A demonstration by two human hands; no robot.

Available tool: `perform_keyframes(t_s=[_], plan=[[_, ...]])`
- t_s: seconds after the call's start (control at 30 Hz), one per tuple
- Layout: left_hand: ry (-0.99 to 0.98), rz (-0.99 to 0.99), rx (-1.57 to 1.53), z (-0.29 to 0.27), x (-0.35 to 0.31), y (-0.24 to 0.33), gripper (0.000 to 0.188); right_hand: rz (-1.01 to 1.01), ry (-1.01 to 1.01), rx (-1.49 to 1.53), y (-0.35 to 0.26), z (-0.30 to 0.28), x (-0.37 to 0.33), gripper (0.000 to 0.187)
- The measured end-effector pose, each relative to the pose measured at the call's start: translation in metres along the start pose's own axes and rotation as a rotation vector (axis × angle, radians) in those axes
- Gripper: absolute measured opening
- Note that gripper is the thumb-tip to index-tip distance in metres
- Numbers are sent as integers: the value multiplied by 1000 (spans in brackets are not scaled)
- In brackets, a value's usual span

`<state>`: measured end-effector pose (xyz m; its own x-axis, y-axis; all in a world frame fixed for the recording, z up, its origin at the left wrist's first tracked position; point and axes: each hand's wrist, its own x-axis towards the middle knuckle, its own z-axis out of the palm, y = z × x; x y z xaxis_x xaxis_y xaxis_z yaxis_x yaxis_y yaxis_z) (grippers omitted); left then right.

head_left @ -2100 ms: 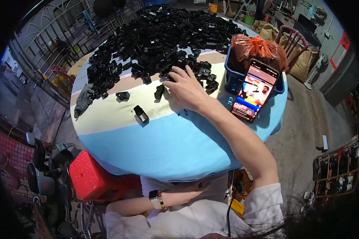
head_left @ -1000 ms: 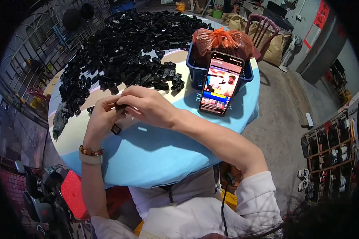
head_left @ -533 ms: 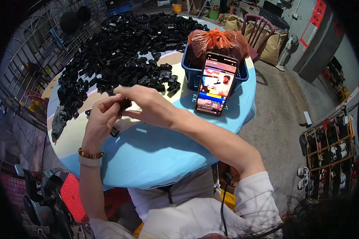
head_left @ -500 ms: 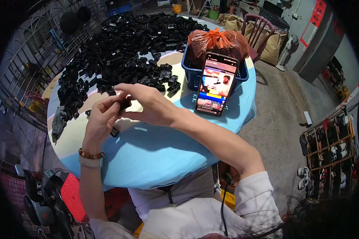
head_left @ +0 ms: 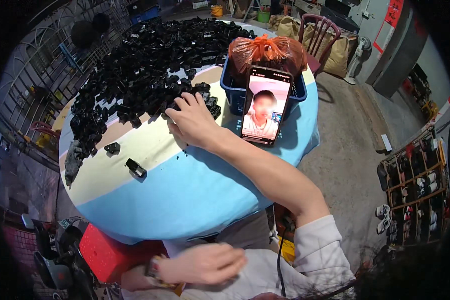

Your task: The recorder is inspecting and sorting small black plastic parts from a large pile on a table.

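Blue-and-cream tablecloth (head_left: 185,200) — black parts (head_left: 155,65) at right hand (head_left: 197,122), well beyond left hand (head_left: 205,264).

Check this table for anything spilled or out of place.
A few dark specks lie loose on the tablecloth near the right hand, like spilled crumbs. Two black parts sit apart from the heap.

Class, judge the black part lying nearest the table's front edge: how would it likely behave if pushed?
The black part would probably keep its shape, since it looks rigid and crisp-edged. Its boxy, elongated form suggests sliding rather than rolling across the tablecloth.
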<state>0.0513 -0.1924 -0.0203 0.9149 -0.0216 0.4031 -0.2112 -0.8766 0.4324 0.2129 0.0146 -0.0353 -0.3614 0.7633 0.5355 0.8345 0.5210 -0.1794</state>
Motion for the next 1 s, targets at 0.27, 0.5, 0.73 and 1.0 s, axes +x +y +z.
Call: perform_keyframes(t_s=[0.27, 0.5, 0.73, 1.0], plan=[[-439, -123, 750, 211, -110, -93, 56, -80, 122, -75, 1, 15, 11, 11], [-288, -639, -26, 185, -103, -69, 57, -106, 103, -184, 6, -1, 1, 6], [-181, -266, -604, -32, -36, 3, 40, 22, 167, 552, -10, -10, 6, 12], [553, -1108, 455, -92, -73, -67, 54, 139, 105, 704, -4, -23, 5, 18]])
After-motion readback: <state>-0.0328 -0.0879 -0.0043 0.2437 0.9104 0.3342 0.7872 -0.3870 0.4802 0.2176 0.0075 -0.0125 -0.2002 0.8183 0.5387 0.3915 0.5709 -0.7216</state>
